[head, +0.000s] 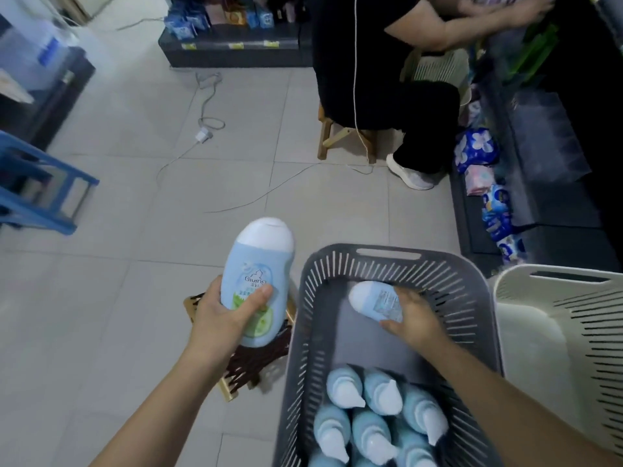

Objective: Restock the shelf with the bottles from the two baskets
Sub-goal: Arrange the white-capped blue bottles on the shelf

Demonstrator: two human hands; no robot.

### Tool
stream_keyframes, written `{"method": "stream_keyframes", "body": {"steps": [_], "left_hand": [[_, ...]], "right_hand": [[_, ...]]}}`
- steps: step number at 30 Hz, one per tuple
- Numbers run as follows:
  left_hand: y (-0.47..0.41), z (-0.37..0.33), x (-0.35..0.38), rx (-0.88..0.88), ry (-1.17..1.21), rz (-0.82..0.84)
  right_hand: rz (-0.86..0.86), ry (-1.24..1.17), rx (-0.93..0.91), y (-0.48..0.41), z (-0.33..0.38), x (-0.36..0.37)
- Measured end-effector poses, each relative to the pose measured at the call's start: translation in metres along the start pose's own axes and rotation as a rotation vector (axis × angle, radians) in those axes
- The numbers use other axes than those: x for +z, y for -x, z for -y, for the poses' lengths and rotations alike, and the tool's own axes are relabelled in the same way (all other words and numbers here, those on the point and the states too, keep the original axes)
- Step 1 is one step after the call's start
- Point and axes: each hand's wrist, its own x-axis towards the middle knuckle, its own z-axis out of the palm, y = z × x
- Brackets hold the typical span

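Tiled shop floor [135, 197], restocking under way: the pick-up step.
Nearest, blue bottles [371, 416] lie packed in the grey basket [438, 256]; deeper in, the right hand [416, 320] curls round a flat-lying bottle [369, 298], while the left hand [219, 318] grips an upright bottle [259, 261] just left of the rim. A white basket [519, 291] stands right. Next, I judge, both must be lifted across to the dark shelf [546, 136] far right.

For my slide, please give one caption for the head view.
The left hand holds a light-blue bottle while the right hand grips a second bottle inside the grey basket.
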Motion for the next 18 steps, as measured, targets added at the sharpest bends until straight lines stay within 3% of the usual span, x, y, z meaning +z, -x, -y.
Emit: {"method": "stream_keyframes", "body": {"steps": [5, 12, 16, 18], "left_hand": [[-0.008, 0.03, -0.016, -0.066, 0.057, -0.065], [-0.013, 0.052, -0.022, -0.136, 0.108, -0.087], [-0.008, 0.044, -0.025, -0.125, 0.09, -0.058], [-0.002, 0.033, -0.025, -0.105, 0.091, -0.045]], "right_hand": [[0.003, 0.367, 0.016, -0.018, -0.01, 0.02], [-0.23, 0.408, -0.081, -0.03, -0.011, 0.041], [-0.016, 0.282, 0.13, -0.023, 0.006, 0.026], [0.068, 0.046, 0.222, -0.014, 0.015, 0.017]]}}
